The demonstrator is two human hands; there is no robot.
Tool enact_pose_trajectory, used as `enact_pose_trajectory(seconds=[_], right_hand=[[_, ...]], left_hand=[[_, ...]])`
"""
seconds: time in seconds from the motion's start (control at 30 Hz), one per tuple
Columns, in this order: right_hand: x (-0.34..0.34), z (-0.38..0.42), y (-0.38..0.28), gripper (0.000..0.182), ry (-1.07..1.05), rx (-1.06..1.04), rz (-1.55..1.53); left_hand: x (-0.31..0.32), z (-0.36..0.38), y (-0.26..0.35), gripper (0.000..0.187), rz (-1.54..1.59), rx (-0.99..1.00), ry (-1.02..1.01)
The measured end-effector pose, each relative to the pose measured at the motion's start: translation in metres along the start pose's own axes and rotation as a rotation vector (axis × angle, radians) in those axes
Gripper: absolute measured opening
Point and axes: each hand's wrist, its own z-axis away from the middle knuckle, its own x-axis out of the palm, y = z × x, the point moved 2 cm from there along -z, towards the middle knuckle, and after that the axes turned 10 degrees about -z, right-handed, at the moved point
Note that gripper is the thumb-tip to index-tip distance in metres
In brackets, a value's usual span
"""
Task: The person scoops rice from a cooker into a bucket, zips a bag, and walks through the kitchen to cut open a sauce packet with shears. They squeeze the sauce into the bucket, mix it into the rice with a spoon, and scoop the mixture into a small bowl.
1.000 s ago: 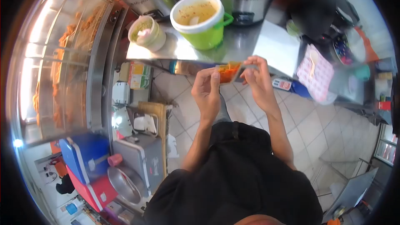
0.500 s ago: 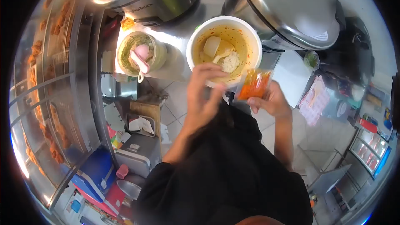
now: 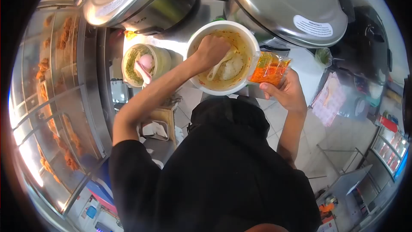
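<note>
My left hand (image 3: 213, 50) reaches inside a white bucket (image 3: 254, 38), its fingers closed. Whatever they grip is hidden beneath the hand. Below it in the bucket lie a pale spoon (image 3: 216, 68) and a whitish mound (image 3: 231, 68). Orange-yellow smears coat the bucket's inner wall. My right hand (image 3: 288, 89) holds a clear plastic bag (image 3: 269, 69) of orange-red food just outside the bucket's right rim, thumb in front. The bag's top edge points up and away from me.
Two large steel cookers (image 3: 171, 10) (image 3: 287, 6) stand behind the bucket. At left, a tub (image 3: 161, 60) of green food holds a pink ladle (image 3: 143, 72). A glass cabinet (image 3: 56, 90) with fried pieces lines the left side. A pink patterned cloth (image 3: 328, 99) lies right.
My left hand has moved from the near rim into the bucket, and its fingers have closed. The bag in my right hand has shifted slightly up and right.
</note>
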Motion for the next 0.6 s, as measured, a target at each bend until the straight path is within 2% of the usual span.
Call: enact_pose_trajectory(seconds=[0.03,0.07,0.2,0.23,0.3,0.33,0.4,0.43,0.5,0.6], right_hand=[[-0.001,0.003,0.000,0.034,0.008,-0.039,-0.036],[-0.003,0.007,0.001,0.032,0.019,-0.077,-0.073],[-0.020,0.020,0.005,0.033,0.051,-0.074,-0.056],[-0.022,0.022,0.005,0.035,0.055,-0.089,-0.079],[-0.028,0.022,0.004,0.036,0.054,-0.107,-0.099],[-0.030,0.023,0.004,0.037,0.042,-0.089,-0.090],[-0.031,0.022,0.002,0.037,0.019,-0.065,-0.075],[-0.031,0.021,0.001,0.038,0.003,-0.036,-0.072],[-0.030,0.018,-0.002,0.039,-0.026,-0.004,-0.061],[-0.030,0.016,-0.004,0.038,-0.025,0.002,0.014]], left_hand=[[0.013,-0.005,-0.001,0.011,-0.135,0.113,0.023],[0.023,-0.009,-0.003,0.011,-0.177,0.146,-0.037],[0.013,-0.019,-0.010,0.012,-0.155,0.361,-0.030],[0.009,-0.023,-0.012,0.012,-0.165,0.372,-0.024],[0.009,-0.028,-0.016,0.013,-0.126,0.421,-0.165],[0.013,-0.028,-0.018,0.013,-0.129,0.418,-0.163],[0.020,-0.027,-0.019,0.015,-0.079,0.420,0.003],[0.022,-0.028,-0.021,0.015,-0.078,0.408,0.007],[0.027,-0.030,-0.020,0.017,-0.119,0.528,-0.087],[0.030,-0.030,-0.022,0.011,-0.155,0.536,-0.071]])
